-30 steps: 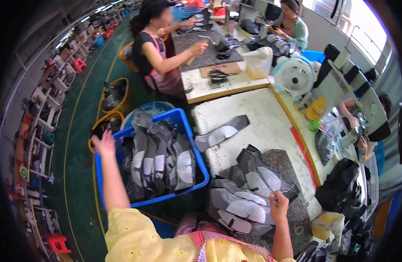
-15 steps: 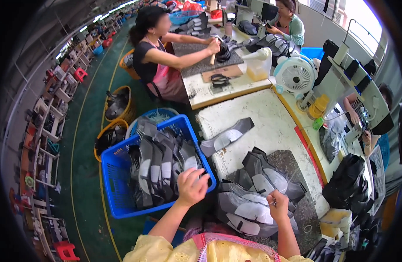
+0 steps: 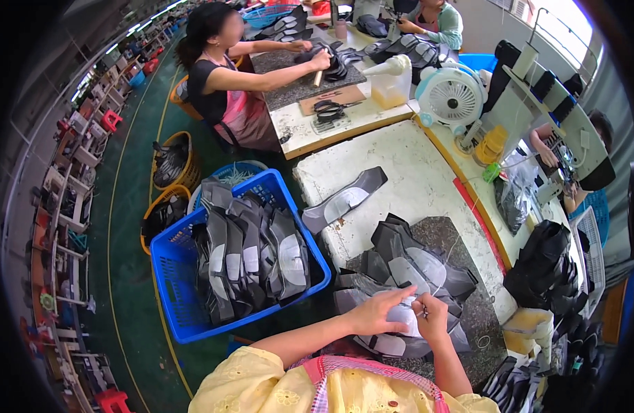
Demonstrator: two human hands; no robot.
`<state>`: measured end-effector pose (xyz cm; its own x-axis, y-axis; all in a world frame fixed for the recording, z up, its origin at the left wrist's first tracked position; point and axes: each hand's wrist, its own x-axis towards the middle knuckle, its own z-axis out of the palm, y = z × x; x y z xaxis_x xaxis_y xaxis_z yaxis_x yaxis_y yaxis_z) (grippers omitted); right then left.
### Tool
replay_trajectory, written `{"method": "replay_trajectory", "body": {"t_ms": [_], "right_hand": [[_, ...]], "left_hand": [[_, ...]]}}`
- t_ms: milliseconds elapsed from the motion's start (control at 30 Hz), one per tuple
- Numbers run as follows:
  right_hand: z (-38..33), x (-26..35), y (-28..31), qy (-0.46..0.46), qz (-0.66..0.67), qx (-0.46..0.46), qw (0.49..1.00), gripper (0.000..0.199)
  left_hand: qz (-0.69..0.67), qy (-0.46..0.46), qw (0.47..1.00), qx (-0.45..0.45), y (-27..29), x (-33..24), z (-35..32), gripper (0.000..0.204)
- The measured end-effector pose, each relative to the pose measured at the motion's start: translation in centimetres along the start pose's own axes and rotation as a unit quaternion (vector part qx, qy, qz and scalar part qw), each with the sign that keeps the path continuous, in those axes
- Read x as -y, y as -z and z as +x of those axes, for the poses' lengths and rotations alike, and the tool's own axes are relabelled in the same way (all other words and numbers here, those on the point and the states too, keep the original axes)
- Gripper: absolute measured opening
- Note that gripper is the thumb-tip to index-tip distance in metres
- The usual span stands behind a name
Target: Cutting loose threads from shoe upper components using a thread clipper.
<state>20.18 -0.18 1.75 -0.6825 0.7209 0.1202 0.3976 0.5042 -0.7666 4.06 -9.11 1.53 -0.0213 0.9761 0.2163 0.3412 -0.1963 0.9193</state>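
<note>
A heap of grey and black flat pieces [image 3: 372,272] with pale patches, like shoe-upper parts, lies on a dark speckled slab [image 3: 485,330] in front of me. Over this heap my left hand [image 3: 380,314] reaches in, thumb and forefinger spread apart, nothing seen in it. Right beside its fingertips, my right hand [image 3: 432,315] is closed around something small that its fingers mostly hide. To the left, a blue plastic basket [image 3: 183,330] holds many similar pieces [image 3: 244,255]. One single piece [image 3: 348,199] lies apart on the white tabletop [image 3: 413,162], beyond the heap.
Across the table a person [image 3: 227,89] works with a wooden-handled tool near black scissors [image 3: 328,110]. A white fan [image 3: 452,96], a plastic jug [image 3: 391,86] and a yellow container [image 3: 492,146] stand farther back. Black pieces [image 3: 547,275] are piled at right. Yellow baskets [image 3: 186,155] stand left.
My left hand has moved right, from the front edge of the blue basket to beside my right hand over the heap. My right hand stays closed. The whole view has shifted slightly.
</note>
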Motion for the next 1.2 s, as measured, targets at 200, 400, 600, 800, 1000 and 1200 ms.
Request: {"method": "replay_trajectory", "body": {"t_ms": [200,400,600,800,1000,1200], "right_hand": [[-0.1,-0.2,0.2,-0.036,0.014,-0.017,0.999,0.013],[-0.3,-0.1,0.6,-0.072,0.108,0.007,0.992,0.012],[-1.5,0.4,0.5,-0.077,0.151,-0.005,0.986,0.011],[-2.0,-1.8,-0.5,-0.046,0.034,-0.061,0.996,0.011],[-4.9,0.2,-0.4,0.046,-0.044,-0.017,0.998,0.013],[-3.0,-1.1,-1.1,-0.037,-0.018,0.002,0.999,0.021]], "left_hand": [[-0.087,0.13,0.983,0.096,-0.1,1.6,-0.4,0.029],[-0.202,0.199,0.952,0.119,1.4,1.6,0.2,0.029],[-0.168,0.242,0.954,0.047,1.8,0.9,-1.1,0.018],[-0.105,0.218,0.967,-0.081,2.0,2.7,-0.3,0.012],[-0.054,0.298,0.947,-0.103,1.6,2.6,-4.7,0.011],[-0.002,0.268,0.948,-0.171,0.9,5.7,-3.9,0.013]]}}
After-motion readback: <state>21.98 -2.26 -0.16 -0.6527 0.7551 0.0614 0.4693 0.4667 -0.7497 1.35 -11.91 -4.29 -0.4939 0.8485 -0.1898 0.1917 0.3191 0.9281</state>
